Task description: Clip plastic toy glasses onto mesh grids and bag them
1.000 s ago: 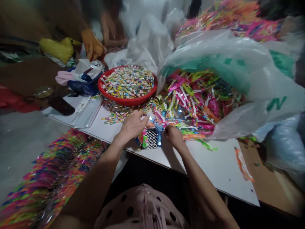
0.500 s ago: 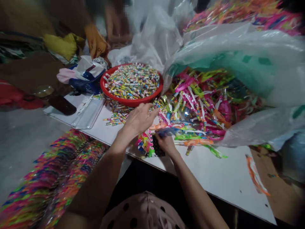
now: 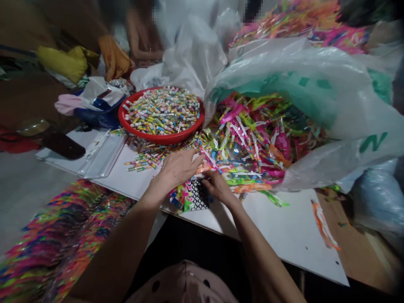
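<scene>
Wrapped candy strips (image 3: 181, 198) lie at the near edge of the white worktop (image 3: 284, 227); the left hand (image 3: 175, 170) lies open beside them; the right hand (image 3: 217, 188) curls, its hold unclear; a careless tug could scatter them off the edge.

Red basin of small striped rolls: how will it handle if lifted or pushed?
The red basin looks shallow and thin-walled, so it may flex when lifted. The small striped rolls heaped in it would probably roll out if it tilts.

A pale pink top (image 3: 183, 286) with round black polka dots shows at the bottom of the frame. The left hand (image 3: 175, 170), left forearm (image 3: 116, 248), right hand (image 3: 217, 187) and right forearm (image 3: 268, 261) are bare.
</scene>
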The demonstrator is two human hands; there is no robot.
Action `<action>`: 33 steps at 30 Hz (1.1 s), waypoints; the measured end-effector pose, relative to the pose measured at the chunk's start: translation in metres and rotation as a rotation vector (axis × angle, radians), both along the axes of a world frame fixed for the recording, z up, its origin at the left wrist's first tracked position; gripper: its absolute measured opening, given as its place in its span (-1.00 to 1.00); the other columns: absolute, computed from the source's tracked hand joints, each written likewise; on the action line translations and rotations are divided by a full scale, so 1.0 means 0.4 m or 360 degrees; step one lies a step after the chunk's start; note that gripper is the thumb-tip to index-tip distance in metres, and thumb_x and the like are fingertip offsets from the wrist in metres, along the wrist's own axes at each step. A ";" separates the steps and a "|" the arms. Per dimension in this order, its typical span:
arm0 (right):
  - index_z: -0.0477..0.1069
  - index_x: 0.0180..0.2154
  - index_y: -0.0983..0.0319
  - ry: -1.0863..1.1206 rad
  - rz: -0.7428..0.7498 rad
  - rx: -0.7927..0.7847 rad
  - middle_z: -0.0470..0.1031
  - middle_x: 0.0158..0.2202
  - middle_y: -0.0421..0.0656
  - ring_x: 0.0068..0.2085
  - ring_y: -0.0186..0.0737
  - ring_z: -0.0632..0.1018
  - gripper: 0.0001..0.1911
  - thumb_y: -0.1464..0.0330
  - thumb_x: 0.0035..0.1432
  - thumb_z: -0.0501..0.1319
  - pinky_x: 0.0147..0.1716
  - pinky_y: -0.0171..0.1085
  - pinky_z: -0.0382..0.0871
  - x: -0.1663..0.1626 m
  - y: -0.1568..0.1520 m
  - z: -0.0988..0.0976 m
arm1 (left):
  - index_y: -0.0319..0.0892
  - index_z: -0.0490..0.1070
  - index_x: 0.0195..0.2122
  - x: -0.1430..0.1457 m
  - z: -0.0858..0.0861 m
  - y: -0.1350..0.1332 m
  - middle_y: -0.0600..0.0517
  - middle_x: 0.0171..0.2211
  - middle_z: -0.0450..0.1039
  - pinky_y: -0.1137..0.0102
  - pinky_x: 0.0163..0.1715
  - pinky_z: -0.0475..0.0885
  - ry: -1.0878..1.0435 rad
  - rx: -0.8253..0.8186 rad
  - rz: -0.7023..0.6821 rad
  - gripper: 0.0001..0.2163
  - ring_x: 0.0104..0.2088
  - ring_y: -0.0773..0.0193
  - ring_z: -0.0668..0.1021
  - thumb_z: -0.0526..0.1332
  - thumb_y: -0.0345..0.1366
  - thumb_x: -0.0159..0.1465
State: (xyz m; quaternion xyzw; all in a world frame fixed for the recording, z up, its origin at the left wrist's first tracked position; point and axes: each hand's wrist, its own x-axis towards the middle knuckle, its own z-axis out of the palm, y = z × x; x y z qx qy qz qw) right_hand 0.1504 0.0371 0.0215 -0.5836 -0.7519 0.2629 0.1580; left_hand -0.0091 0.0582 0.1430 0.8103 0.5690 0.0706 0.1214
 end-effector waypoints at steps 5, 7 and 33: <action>0.42 -0.17 0.33 -0.0592 -0.0585 -0.0074 0.52 -0.25 0.08 -0.27 -0.08 0.53 -0.76 0.34 0.19 0.10 -0.37 -0.27 0.23 0.086 0.041 0.020 | -0.10 0.42 -0.06 0.008 0.007 -0.006 -0.10 -0.22 0.57 0.22 -0.18 0.39 0.0071 0.0027 0.0033 -0.57 -0.16 0.00 0.57 -0.14 -0.03 0.34; 0.43 -0.30 0.32 -0.0534 -0.0505 -0.0105 0.52 -0.34 0.04 -0.33 -0.12 0.51 -0.80 0.33 0.17 0.12 -0.41 -0.28 0.20 0.092 0.045 0.027 | -0.11 0.43 -0.08 0.010 0.010 -0.008 -0.10 -0.25 0.57 0.23 -0.21 0.39 0.0103 0.0005 0.0030 -0.57 -0.19 0.00 0.58 -0.14 -0.04 0.34; 0.35 -0.08 0.37 -0.0364 0.0208 -0.0177 0.52 -0.18 0.07 -0.19 -0.12 0.55 -0.72 0.49 0.16 0.07 -0.28 -0.29 0.34 -0.107 -0.022 0.016 | -0.07 0.44 -0.05 0.011 0.011 0.015 -0.08 -0.20 0.57 0.27 -0.17 0.39 0.0060 -0.0042 0.0044 -0.57 -0.13 0.01 0.57 -0.13 -0.04 0.33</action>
